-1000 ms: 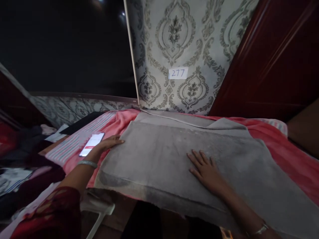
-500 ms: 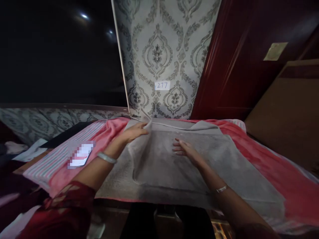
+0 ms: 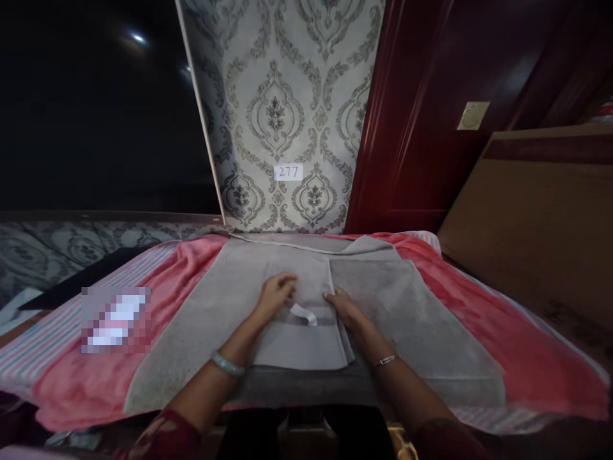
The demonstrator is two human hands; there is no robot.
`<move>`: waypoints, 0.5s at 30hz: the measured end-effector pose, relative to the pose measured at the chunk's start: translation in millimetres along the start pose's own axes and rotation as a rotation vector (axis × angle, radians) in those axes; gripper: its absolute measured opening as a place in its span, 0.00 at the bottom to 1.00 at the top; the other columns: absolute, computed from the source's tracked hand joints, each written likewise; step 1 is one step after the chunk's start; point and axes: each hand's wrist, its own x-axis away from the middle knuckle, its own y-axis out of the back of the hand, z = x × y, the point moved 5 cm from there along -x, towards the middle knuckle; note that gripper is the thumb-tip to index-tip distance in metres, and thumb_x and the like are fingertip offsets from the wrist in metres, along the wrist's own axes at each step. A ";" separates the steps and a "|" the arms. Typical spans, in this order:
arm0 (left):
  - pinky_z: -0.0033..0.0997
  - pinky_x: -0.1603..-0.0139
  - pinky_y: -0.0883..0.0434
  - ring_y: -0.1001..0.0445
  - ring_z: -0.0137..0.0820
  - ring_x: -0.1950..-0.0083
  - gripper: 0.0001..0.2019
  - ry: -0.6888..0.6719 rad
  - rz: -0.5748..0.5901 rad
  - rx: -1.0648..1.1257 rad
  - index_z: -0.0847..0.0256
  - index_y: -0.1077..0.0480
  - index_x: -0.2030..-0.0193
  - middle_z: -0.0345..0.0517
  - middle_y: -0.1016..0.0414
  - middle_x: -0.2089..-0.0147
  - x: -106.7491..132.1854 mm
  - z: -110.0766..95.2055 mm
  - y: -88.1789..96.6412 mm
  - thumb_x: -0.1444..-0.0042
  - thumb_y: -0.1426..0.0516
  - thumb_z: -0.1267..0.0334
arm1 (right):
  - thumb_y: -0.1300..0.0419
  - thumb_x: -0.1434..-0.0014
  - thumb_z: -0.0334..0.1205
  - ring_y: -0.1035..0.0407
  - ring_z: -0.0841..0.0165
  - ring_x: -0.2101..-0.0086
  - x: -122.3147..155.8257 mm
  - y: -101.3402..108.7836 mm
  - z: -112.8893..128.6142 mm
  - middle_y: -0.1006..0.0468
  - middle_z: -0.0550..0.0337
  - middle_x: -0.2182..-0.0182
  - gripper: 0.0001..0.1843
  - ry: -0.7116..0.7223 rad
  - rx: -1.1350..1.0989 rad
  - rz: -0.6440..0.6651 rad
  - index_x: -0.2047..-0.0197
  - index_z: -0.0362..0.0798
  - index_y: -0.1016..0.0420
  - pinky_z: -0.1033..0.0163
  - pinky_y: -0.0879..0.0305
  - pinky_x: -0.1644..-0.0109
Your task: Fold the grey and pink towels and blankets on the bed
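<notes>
A grey towel (image 3: 412, 319) lies spread over a pink blanket (image 3: 517, 319) on a table. Its left part is folded over towards the middle, with a small white label (image 3: 304, 314) showing on the flap. My left hand (image 3: 275, 295) rests palm down on that folded flap, fingers stretched out. My right hand (image 3: 342, 308) lies flat at the flap's right edge, fingertips on the towel. Neither hand holds anything.
A phone (image 3: 115, 318) with a blurred screen lies on the blanket at the left. Behind the table stand a patterned wall panel with a paper tag reading 277 (image 3: 288, 172), a dark red door (image 3: 431, 115) and a brown board (image 3: 536, 217) at the right.
My left hand carried the towel's left edge over to the middle and laid it down. Both hands came together on the fold. The camera view shifted right.
</notes>
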 end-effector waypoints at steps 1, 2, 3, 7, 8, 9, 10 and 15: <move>0.40 0.51 0.25 0.22 0.41 0.54 0.11 -0.026 -0.088 -0.008 0.56 0.22 0.59 0.50 0.21 0.60 -2.8 2.0 20.6 0.51 0.39 0.66 | 0.36 0.52 0.42 0.25 0.59 0.64 -2.0 3.4 3.3 0.18 0.58 0.66 0.22 0.028 0.032 -0.028 0.53 0.48 0.24 0.56 0.27 0.56; 0.39 0.47 0.26 0.23 0.41 0.50 0.13 -0.051 -0.179 -0.017 0.57 0.23 0.57 0.51 0.21 0.55 -4.3 5.7 39.3 0.51 0.39 0.66 | 0.37 0.52 0.42 0.25 0.59 0.63 -3.3 7.6 6.4 0.18 0.58 0.66 0.22 0.058 0.056 -0.053 0.52 0.48 0.24 0.56 0.27 0.56; 0.39 0.46 0.27 0.24 0.41 0.47 0.15 -0.065 -0.259 -0.024 0.58 0.24 0.55 0.52 0.23 0.51 -4.9 11.8 54.5 0.52 0.39 0.66 | 0.38 0.52 0.41 0.25 0.59 0.62 -3.9 12.5 8.3 0.18 0.59 0.65 0.23 0.080 0.070 -0.074 0.51 0.48 0.24 0.57 0.27 0.56; 0.36 0.50 0.27 0.24 0.37 0.53 0.22 0.001 -0.315 0.049 0.60 0.26 0.50 0.53 0.24 0.49 -5.0 53.1 70.9 0.56 0.36 0.63 | 0.39 0.53 0.41 0.25 0.60 0.62 -1.0 34.2 1.5 0.18 0.60 0.65 0.25 0.046 0.118 -0.153 0.50 0.48 0.25 0.58 0.28 0.59; 0.36 0.51 0.27 0.23 0.37 0.55 0.23 0.029 -0.275 0.082 0.61 0.26 0.50 0.52 0.23 0.52 -5.3 63.1 66.5 0.56 0.35 0.62 | 0.39 0.54 0.40 0.25 0.60 0.63 0.2 38.1 -1.7 0.18 0.60 0.66 0.25 0.027 0.130 -0.163 0.50 0.48 0.25 0.58 0.28 0.60; 0.35 0.52 0.27 0.23 0.37 0.56 0.25 0.046 -0.245 0.109 0.62 0.27 0.49 0.51 0.23 0.55 -5.6 70.8 61.6 0.57 0.34 0.61 | 0.39 0.54 0.39 0.25 0.60 0.64 1.3 40.9 -4.3 0.18 0.60 0.67 0.24 0.014 0.140 -0.168 0.51 0.47 0.25 0.58 0.28 0.61; 0.35 0.53 0.28 0.23 0.37 0.57 0.26 0.056 -0.225 0.128 0.63 0.27 0.49 0.49 0.22 0.58 -5.8 76.2 57.3 0.57 0.33 0.60 | 0.39 0.55 0.39 0.25 0.60 0.65 2.0 42.7 -6.2 0.19 0.59 0.68 0.23 0.009 0.149 -0.171 0.52 0.47 0.24 0.59 0.28 0.61; 0.37 0.52 0.27 0.21 0.40 0.56 0.28 0.112 -0.166 0.177 0.65 0.27 0.48 0.51 0.20 0.59 -9.3 82.6 47.8 0.58 0.31 0.60 | 0.39 0.54 0.40 0.25 0.61 0.63 2.4 47.6 -4.5 0.18 0.59 0.65 0.23 0.023 0.190 -0.176 0.52 0.48 0.25 0.59 0.29 0.60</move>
